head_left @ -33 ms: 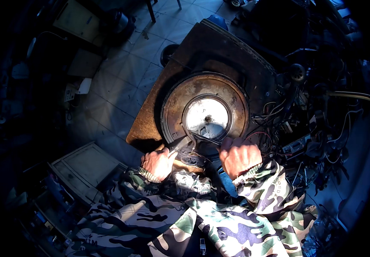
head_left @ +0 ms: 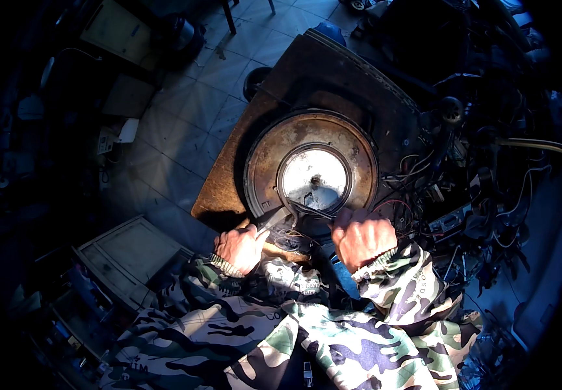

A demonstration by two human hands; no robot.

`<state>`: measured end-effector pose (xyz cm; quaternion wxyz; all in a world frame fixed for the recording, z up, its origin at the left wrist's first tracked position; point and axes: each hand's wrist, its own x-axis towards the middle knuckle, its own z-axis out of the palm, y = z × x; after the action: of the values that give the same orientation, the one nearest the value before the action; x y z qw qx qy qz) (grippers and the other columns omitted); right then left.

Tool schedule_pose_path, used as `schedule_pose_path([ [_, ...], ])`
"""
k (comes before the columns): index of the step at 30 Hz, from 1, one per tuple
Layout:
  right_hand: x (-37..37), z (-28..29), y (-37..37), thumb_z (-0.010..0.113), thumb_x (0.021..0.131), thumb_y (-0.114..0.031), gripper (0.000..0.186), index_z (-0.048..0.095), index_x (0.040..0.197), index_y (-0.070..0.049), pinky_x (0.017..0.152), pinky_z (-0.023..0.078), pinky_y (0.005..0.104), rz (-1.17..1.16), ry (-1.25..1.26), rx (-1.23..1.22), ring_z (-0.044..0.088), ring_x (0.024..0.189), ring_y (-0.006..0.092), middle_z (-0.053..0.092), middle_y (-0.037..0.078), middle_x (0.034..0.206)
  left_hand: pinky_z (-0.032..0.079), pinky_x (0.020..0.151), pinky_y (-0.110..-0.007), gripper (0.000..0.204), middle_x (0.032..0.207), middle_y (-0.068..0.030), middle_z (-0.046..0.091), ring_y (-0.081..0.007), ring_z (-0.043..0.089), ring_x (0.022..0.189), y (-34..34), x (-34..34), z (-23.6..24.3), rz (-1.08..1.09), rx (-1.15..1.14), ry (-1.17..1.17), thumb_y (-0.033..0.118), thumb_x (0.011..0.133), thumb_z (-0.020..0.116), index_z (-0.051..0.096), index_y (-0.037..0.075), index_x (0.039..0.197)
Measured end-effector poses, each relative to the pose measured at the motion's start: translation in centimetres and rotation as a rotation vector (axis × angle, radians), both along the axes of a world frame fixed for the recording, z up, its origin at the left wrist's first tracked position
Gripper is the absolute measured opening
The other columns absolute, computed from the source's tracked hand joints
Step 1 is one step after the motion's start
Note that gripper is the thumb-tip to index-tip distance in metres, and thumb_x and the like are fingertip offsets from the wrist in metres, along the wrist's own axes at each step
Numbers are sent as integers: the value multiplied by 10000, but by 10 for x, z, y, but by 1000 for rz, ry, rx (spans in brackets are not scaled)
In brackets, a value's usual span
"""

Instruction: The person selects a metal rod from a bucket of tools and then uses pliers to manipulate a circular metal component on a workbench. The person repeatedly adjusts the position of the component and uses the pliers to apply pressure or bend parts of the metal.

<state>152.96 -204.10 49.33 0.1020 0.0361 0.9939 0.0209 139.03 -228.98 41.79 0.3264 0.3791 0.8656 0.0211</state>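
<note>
A round, rusty brown metal disc (head_left: 269,149) lies in front of me, with a bright silvery round plate (head_left: 320,170) set in its centre inside a dark ring. My left hand (head_left: 236,249) is closed round a flat grey metal tool (head_left: 273,220), whose wide end reaches the near edge of the central ring. My right hand (head_left: 363,239) makes a fist on a thin dark rod-like tool (head_left: 314,211). Its shaft points left to the same near edge, close to the grey tool's end. Fingers hide both handles. Below the tools sit dark coiled wires (head_left: 288,243).
The disc rests on a worn brown board (head_left: 219,193). Tangled wires and metal parts (head_left: 469,214) crowd the right side. A pale cabinet (head_left: 128,250) stands at lower left, tiled floor (head_left: 183,117) lies beyond, and a dark round container (head_left: 180,39) is at the far left.
</note>
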Motion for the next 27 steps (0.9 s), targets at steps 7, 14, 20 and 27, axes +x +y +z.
schedule_pose_path([
  [7,0,-62,58,554,984,-469,399,688,940,-95,617,539,476,-163,-305,-353,679,642,394,674,183,670,561,654,-531,448,760,-252,694,-441,691,696,-2,-2,-4,132,144,-85,411,974,582,650,5,1150],
  [14,3,-85,64,543,988,-494,445,680,999,-71,696,534,519,-156,-324,-423,694,754,405,690,194,774,559,666,-512,458,832,-205,725,-410,706,733,0,-5,6,60,46,31,378,942,640,639,15,1221],
  [20,-4,-45,50,595,961,-454,399,688,849,-82,611,537,466,-174,-305,-329,685,628,353,666,162,635,556,664,-506,424,859,-192,735,-390,716,751,0,4,1,77,61,111,363,934,648,664,30,1195],
  [27,2,-27,50,617,951,-428,373,636,849,-70,525,554,446,-129,-203,-258,689,577,348,669,162,625,551,674,-525,411,807,-189,730,-397,713,726,4,-3,10,45,52,107,382,948,621,665,47,1182],
])
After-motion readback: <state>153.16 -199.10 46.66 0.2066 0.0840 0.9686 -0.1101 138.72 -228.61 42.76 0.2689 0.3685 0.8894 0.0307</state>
